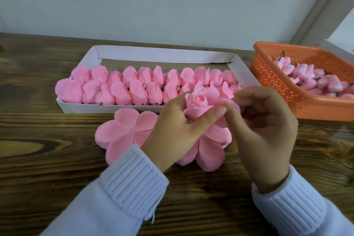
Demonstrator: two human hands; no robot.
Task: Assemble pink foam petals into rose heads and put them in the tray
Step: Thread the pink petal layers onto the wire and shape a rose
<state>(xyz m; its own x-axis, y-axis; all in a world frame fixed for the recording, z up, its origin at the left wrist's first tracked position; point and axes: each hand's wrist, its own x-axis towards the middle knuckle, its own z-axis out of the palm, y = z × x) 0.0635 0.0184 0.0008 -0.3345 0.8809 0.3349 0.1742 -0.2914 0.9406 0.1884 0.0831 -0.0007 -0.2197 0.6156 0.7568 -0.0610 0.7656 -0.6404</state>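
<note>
Pink rose (197, 101) in left hand (172, 126)

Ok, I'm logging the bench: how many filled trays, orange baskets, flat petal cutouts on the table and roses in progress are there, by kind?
white tray: 1
orange basket: 1
flat petal cutouts: 2 showing
rose head in progress: 1
Total: 5

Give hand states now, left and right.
Left hand: grips the rose head.
Right hand: pinches the same rose head at an outer petal.
</note>
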